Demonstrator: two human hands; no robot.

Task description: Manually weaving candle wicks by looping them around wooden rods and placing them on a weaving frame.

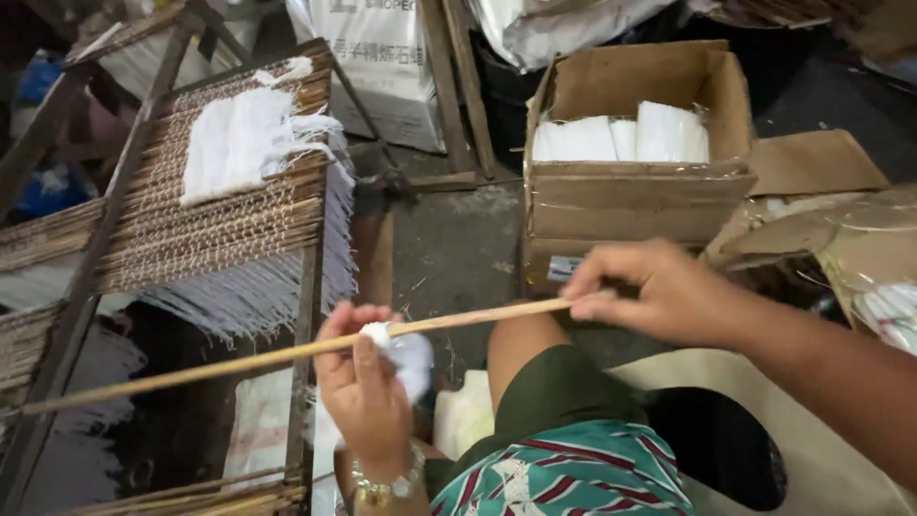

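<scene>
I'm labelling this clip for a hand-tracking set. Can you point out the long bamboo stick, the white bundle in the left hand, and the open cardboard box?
bamboo stick (pixel 287 354), head view, middle of its shaft.
white bundle (pixel 413 363), head view, its right side beside the fingers.
cardboard box (pixel 635 205), head view, its front wall.

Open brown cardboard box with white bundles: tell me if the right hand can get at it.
Probably yes. The right hand is just in front of the box, nothing between, though it pinches a thin wooden stick.

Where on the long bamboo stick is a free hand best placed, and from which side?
On the bare stretch of the bamboo stick left of the left hand, coming from above: it is thin, nearly level and free there. The right hand pinches its other end.
</scene>
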